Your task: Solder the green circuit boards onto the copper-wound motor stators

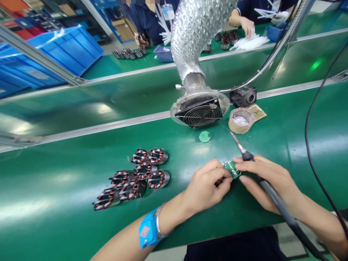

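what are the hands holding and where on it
Both hands pinch the small green board at its edges, left hand from the left, right hand from the right. The right also grips the soldering iron by its handle.

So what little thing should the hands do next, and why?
Probably tip the soldering iron down onto the small green board. Both the left hand and right hand pinch the board, and the iron's tip points up, away from it.

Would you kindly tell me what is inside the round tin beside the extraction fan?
The round tin holds a shiny silvery, crumpled-looking mass, open to view from above. What lies beneath that mass is covered, and the tin's wall hides its near inner side.
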Demonstrator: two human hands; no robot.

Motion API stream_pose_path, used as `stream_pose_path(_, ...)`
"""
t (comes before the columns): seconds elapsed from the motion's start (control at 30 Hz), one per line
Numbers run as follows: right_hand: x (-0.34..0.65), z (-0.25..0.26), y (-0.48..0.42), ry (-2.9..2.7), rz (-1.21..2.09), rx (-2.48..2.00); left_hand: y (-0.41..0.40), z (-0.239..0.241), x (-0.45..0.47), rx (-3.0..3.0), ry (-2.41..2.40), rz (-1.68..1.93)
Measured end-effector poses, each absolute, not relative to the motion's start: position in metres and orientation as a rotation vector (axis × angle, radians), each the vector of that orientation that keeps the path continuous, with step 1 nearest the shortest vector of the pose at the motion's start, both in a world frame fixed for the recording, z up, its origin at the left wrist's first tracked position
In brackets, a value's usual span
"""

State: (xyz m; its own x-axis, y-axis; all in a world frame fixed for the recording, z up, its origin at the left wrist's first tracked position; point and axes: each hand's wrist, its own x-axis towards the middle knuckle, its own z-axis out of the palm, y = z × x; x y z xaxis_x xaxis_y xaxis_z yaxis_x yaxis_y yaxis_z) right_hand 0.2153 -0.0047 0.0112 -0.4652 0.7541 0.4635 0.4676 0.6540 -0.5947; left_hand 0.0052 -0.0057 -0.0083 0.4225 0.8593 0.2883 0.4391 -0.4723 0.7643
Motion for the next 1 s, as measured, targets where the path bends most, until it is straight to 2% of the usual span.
stream_pose_path(0.2,0.207,-0.009,0.004,-2.174,0.721,-0.927,0.001,-0.011,-0.015,2.063,0.793,0.899)
stream_pose_path(0.37,0.212,-0.012,0.001,-2.133,0.792,-1.008,0.011,-0.009,0.004,1.387,1.070,0.728)
stream_pose_path(0.5,0.214,-0.006,0.007,-2.114,0.859,-1.055,0.026,-0.001,0.016,1.018,1.095,0.508)
stream_pose_path(0.83,0.200,0.012,0.033,-2.169,0.789,-0.942,0.026,0.001,0.012,1.092,1.095,0.480)
stream_pose_path(1.0,0.201,0.017,0.033,-2.298,0.790,-0.879,0.016,-0.004,0.010,1.261,1.212,0.738)
